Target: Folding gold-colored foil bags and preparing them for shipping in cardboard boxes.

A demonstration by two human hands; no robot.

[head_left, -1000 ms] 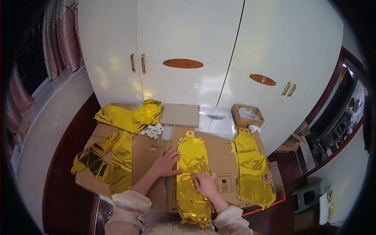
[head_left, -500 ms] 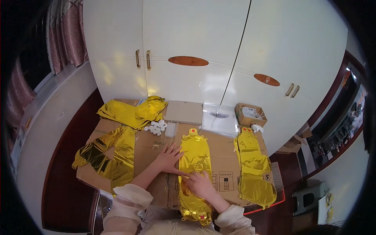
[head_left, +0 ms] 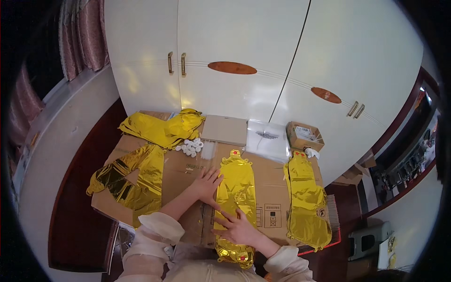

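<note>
Head view: both hands lie open and flat, the left hand (head_left: 206, 184) beside and the right hand (head_left: 239, 229) on the middle gold foil balloon (head_left: 235, 197), pressed onto the cardboard sheet (head_left: 183, 162) (still deflated). Smoothing looks partway; other foil balloons (head_left: 307, 202) wait alongside.

Both hands press flat on the gold foil balloon (head_left: 235, 188): left hand (head_left: 206, 184) at its left edge, right hand (head_left: 238, 229) on its lower part.
</note>
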